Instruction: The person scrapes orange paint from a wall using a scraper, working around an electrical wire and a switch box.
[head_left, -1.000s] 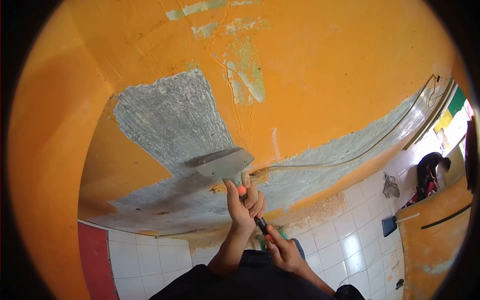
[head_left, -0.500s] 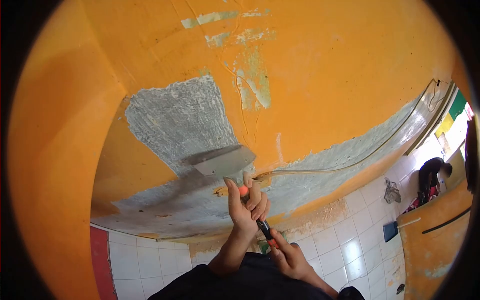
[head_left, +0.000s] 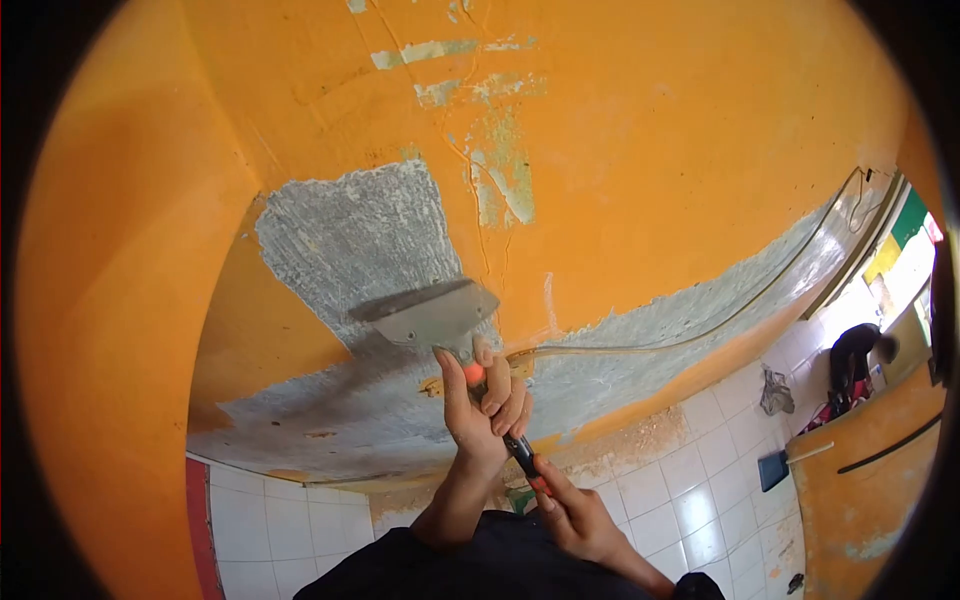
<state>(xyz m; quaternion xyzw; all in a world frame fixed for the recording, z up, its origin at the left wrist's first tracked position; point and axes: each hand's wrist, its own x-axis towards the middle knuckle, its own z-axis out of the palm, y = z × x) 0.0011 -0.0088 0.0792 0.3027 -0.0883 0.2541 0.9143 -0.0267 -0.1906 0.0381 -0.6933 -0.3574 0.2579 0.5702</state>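
A wide-bladed wall scraper [head_left: 435, 314] with a black and orange handle lies with its blade against, or very near, the bare grey patch [head_left: 355, 225] on the orange wall [head_left: 640, 180]. My left hand [head_left: 482, 408] is wrapped round the upper handle just below the blade, its thumb along one side. Lower down, my right hand [head_left: 585, 522] grips the handle's end. The blade's edge sits at the lower part of the patch, where it casts a dark shadow. Rough, streaked plaster shows there, with orange paint on both sides.
A cable [head_left: 640, 350] runs along the lower wall, over a long grey stripped band. White floor tiles [head_left: 690, 480] lie below, with dust near the wall. At right are a dustpan [head_left: 773, 470], a plastic bag [head_left: 776, 392] and another person [head_left: 852, 360], bent over.
The scraper and both my hands have shifted slightly left in view, the blade also a little upward. My grip stays the same. The whole view has shifted slightly too.
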